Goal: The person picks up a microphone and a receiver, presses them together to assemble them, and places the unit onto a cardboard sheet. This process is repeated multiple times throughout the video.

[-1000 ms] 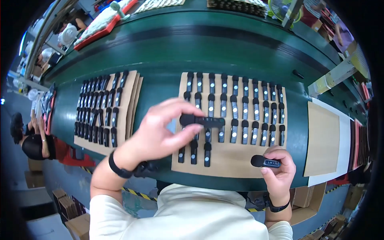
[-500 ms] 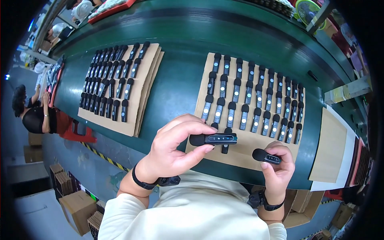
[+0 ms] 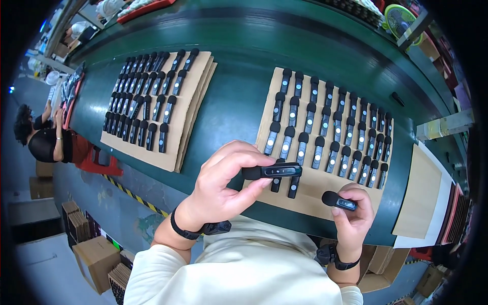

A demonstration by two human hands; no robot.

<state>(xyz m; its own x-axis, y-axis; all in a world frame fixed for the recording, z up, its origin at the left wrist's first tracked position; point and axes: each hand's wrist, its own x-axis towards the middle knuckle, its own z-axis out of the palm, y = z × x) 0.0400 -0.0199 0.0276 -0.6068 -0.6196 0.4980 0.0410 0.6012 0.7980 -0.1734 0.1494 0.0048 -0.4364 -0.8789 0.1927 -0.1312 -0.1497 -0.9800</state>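
Observation:
My left hand [image 3: 216,185] pinches a small black microphone [image 3: 279,171] between thumb and fingers. Its round foam head points left and its glossy face is turned up. Lower and to the right, my right hand [image 3: 358,213] grips a second black microphone [image 3: 346,204], whose foam head also points left. Both are held above a cardboard sheet [image 3: 312,195] on which several rows of similar microphones lie, most with a round pale sticker. Two of these lie partly hidden behind the left-hand microphone.
A stack of cardboard sheets [image 3: 175,137] bearing more microphones lies to the left on the green table [image 3: 229,86]. A lone black microphone [image 3: 398,98] lies at the far right. Beyond a metal post [image 3: 445,126] stands a green fan [image 3: 400,23]. Another person [image 3: 46,142] sits at far left.
The table and sheets have shifted slightly rightward in view. Both hands keep their grips and nearly the same place; the left-hand microphone has tilted a little, its right end rising.

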